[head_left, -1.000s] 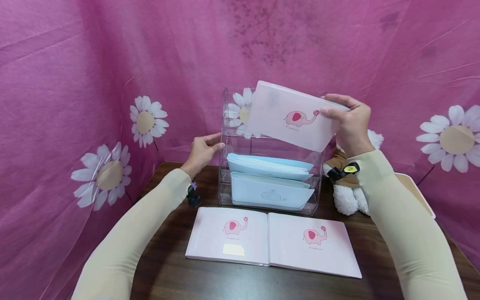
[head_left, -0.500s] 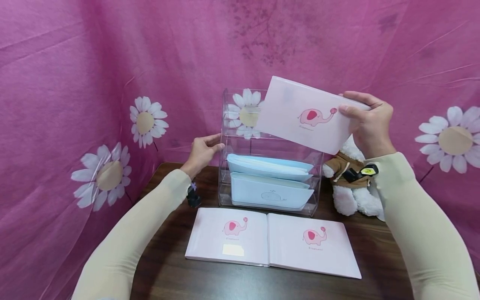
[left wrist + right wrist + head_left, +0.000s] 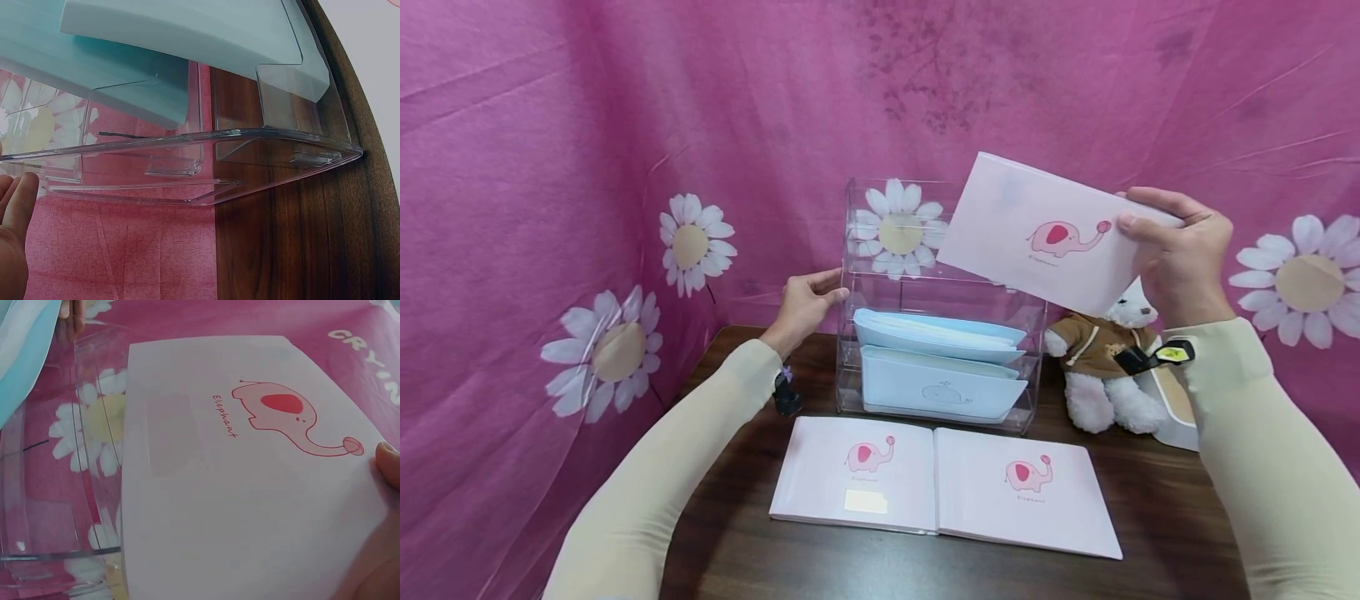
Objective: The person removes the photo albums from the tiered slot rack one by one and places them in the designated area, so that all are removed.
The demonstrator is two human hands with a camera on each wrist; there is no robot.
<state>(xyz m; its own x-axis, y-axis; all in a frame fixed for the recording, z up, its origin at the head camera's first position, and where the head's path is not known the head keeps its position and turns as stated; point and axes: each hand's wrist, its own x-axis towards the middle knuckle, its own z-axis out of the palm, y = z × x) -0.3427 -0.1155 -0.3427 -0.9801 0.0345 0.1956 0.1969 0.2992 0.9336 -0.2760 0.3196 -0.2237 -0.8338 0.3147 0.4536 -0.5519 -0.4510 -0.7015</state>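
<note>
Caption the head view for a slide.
Right hand holds a pink booklet aloft; left hand touches the clear rack; two more pink booklets lie on the table.

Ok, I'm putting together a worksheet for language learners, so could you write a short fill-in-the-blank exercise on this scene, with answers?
1. The right hand holds up a pink booklet with a drawing of an ____.
2. In the head view, the left hand touches the clear rack on its ____ side.
3. The drawing on the frontmost light blue booklet shows a ____.
4. The white plush toy wears a ____ hooded top.

Missing words: elephant; left; whale; brown.
</note>
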